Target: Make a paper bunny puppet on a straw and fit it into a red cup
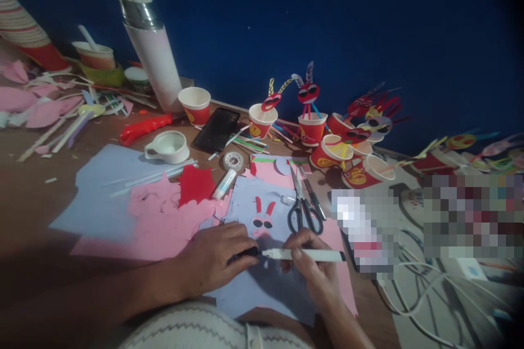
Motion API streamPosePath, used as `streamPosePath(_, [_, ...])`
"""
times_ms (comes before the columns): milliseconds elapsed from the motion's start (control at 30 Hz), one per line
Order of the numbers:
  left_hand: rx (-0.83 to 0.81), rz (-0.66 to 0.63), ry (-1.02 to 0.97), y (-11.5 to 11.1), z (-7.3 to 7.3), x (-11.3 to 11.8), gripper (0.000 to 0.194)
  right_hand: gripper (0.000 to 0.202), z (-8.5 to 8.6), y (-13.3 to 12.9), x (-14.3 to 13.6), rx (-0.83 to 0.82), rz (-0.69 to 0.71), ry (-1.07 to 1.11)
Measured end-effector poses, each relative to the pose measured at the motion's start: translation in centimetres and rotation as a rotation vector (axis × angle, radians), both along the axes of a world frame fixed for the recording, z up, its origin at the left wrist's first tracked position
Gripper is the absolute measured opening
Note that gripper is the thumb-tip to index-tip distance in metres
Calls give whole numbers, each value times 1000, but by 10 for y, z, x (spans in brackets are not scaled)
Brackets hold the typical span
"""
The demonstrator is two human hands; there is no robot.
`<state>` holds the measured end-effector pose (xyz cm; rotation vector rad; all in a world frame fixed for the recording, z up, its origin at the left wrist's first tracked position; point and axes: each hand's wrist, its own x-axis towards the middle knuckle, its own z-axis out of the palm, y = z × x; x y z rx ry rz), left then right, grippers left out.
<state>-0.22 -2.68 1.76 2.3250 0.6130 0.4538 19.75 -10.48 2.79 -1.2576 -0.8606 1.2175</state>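
Between the fingers of my left hand (219, 253) is a black marker cap (246, 253). My right hand (313, 262) grips a white marker (315, 254), its tip pointing left at the cap; whether the two touch is hard to tell. Both hands are over a light blue paper sheet (262, 289). Just above them on the sheet lies a small pink bunny face (262, 221) with red ears and black eyes. Black-handled scissors (303, 210) and a dark pen (313, 193) lie beyond my right hand.
Pink paper (151, 229), a red scrap (196, 184), a glue stick (225, 184) and a tape roll (233, 161) lie to the left. Behind stand paper cups (194, 104) and a tall flask (153, 60). At right are a blurred phone (362, 234) and white cables (426, 283).
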Motion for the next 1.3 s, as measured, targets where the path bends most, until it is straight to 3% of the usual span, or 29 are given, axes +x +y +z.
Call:
streamPosePath(233, [3, -53, 10, 0, 1, 0, 18, 20, -9, -3, 3, 12, 107, -86])
streamPosePath(533, [37, -104, 23, 1, 4, 1, 20, 14, -8, -3, 1, -51, 192, -128])
streamPosePath(800, [77, -108, 52, 0, 3, 2, 24, 20, -11, -4, -10, -57, 79, -57])
streamPosePath(1100, [180, -19, 19, -2, 1, 3, 19, 27, 1, -1, -30, -141, -86, -59])
streamPosePath(1300, [215, -76, 13, -1, 5, 7, 24, 26, -7, -6, -33, -38, -81, -98])
